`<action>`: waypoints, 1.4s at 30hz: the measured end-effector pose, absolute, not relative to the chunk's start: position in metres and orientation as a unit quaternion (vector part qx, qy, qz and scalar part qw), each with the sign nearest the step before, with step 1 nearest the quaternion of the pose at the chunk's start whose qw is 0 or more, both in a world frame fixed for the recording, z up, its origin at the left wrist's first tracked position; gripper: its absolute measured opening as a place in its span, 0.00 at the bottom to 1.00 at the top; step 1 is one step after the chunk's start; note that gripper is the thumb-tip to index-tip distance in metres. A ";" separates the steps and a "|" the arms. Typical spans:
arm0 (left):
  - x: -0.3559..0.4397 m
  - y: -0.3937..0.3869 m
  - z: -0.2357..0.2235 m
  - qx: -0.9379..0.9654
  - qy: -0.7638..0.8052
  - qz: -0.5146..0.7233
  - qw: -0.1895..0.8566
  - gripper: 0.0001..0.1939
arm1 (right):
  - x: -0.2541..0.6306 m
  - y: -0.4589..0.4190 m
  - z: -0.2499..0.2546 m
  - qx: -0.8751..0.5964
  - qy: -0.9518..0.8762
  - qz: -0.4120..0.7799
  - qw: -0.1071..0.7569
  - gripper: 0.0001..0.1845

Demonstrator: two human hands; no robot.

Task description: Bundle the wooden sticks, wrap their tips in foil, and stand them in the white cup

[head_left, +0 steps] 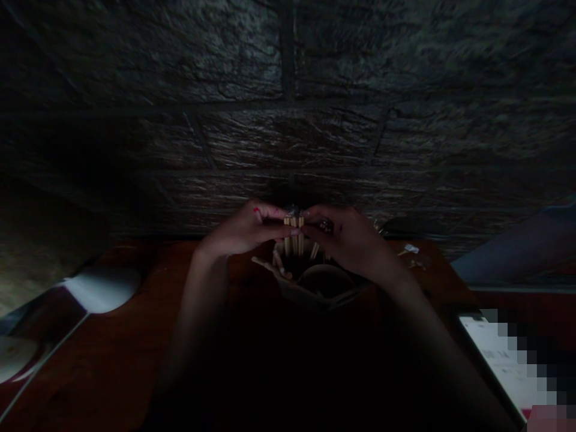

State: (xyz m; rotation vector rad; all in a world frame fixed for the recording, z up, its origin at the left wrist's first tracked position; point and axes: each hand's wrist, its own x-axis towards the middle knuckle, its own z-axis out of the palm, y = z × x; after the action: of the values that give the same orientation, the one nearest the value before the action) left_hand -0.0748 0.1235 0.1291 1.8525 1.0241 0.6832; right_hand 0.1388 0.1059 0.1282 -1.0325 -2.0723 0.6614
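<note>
In the dim light both hands meet above a dark angular container (321,297). My left hand (240,231) pinches the left side of several pale wooden sticks (294,231), which look like chopsticks. From the other side my right hand (344,237) closes on the same sticks, its fingertips near those of the left. The sticks stand upright, their lower ends over or inside the container; shadow hides which. A dark, shiny bit (294,210) shows at their tops between the fingertips. More light sticks (279,264) lean at the container's left rim.
A rough stone-block wall (288,138) rises right behind the brown wooden table (157,282). On the left sits a white rounded object (105,289) with a pale cord-like line. Small white scraps (411,248) lie at right; a lit screen (495,360) shows lower right.
</note>
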 end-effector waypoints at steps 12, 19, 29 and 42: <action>-0.073 0.124 0.129 0.758 0.402 0.277 0.433 0.14 | 0.139 0.105 0.129 -0.408 -0.804 0.258 0.346 0.05; -0.070 0.122 0.132 0.761 0.389 0.277 0.440 0.10 | 0.146 0.099 0.136 -0.424 -0.811 0.237 0.327 0.09; -0.069 0.120 0.134 0.769 0.383 0.267 0.437 0.09 | 0.153 0.092 0.144 -0.471 -0.813 0.174 0.293 0.16; -0.066 0.120 0.132 0.790 0.384 0.282 0.386 0.10 | 0.147 0.099 0.138 -0.454 -0.799 0.212 0.333 0.14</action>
State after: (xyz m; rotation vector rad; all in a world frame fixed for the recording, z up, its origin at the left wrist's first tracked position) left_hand -0.0664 0.1203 0.1324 2.0104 0.9779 0.7184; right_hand 0.1468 0.0988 0.1384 -1.1855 -2.0865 0.5536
